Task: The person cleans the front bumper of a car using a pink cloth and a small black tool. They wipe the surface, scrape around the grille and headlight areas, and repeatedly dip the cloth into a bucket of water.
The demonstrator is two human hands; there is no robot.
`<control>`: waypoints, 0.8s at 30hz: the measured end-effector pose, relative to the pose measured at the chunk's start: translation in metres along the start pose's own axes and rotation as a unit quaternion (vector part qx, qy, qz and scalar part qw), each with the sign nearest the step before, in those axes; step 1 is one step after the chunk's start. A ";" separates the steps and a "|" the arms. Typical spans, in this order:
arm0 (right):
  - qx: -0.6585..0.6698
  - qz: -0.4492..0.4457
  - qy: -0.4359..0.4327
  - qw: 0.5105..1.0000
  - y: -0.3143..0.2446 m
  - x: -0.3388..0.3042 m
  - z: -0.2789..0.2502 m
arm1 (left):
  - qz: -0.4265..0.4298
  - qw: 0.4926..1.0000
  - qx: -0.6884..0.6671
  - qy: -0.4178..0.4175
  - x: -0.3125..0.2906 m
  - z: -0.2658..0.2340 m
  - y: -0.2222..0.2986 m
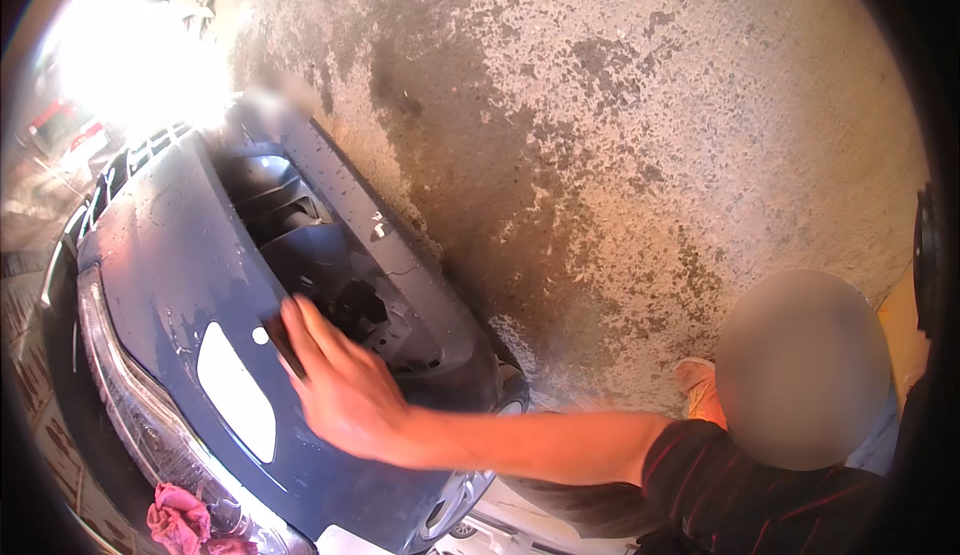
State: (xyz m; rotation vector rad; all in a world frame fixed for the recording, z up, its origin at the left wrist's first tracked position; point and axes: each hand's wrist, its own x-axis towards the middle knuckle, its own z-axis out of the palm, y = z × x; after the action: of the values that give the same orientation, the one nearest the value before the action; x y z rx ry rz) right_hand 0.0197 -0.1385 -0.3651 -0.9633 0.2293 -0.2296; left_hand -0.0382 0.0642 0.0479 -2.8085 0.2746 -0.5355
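Bumper (165,285): dark panel, wide opening (300,255) along one side.
Co-worker's hand (350,395): fingers closed over a dark block; over the bumper face.
Dark block (286,347): at the bumper, between opening and white patch (235,393).
Wearer's hands: outside view; state cannot be told.
Pink cloth (180,517): on the clear lamp (140,420) bordering the bumper, opposite the opening.

crumpled red cloth (180,518) on dark car (190,255)

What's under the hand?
A strip of dark pad shows along the left edge of the hand, over the panel. The rest of the pad, how it's gripped and the panel directly beneath are covered.
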 end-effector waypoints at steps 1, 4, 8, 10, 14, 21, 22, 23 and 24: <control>-0.027 -0.003 0.025 0.999 0.004 -0.023 -0.021 | 0.020 1.000 -0.016 -0.017 0.029 0.020 -0.002; -0.090 -0.028 0.026 0.995 0.013 -0.060 -0.043 | 0.028 0.999 -0.023 -0.015 0.038 0.031 -0.004; -0.112 -0.038 0.009 0.993 0.023 -0.080 -0.060 | 0.018 1.000 -0.019 -0.008 0.032 0.032 -0.009; -0.126 -0.045 0.008 0.991 0.039 -0.092 -0.072 | 0.017 1.000 -0.020 -0.007 0.033 0.033 -0.010; -0.129 -0.067 0.010 0.989 0.078 -0.113 -0.094 | 0.018 1.000 -0.023 0.001 0.032 0.032 -0.012; -0.104 -0.024 0.019 0.994 0.095 -0.120 -0.111 | 0.022 0.999 -0.026 0.003 0.035 0.030 -0.014; -0.093 0.007 0.042 0.995 0.082 -0.119 -0.103 | 0.024 0.999 -0.024 0.004 0.037 0.029 -0.013; -0.065 0.021 0.058 0.996 0.064 -0.112 -0.093 | 0.024 0.999 -0.024 0.004 0.037 0.030 -0.012; -0.028 0.026 0.073 0.997 0.048 -0.101 -0.084 | 0.028 0.999 -0.025 0.003 0.040 0.034 -0.011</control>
State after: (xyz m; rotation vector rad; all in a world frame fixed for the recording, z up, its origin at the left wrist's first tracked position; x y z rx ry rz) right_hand -0.0969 -0.1484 -0.4421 -0.9951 0.3954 -0.2463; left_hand 0.0126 0.0729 0.0342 -2.8378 0.3711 -0.5308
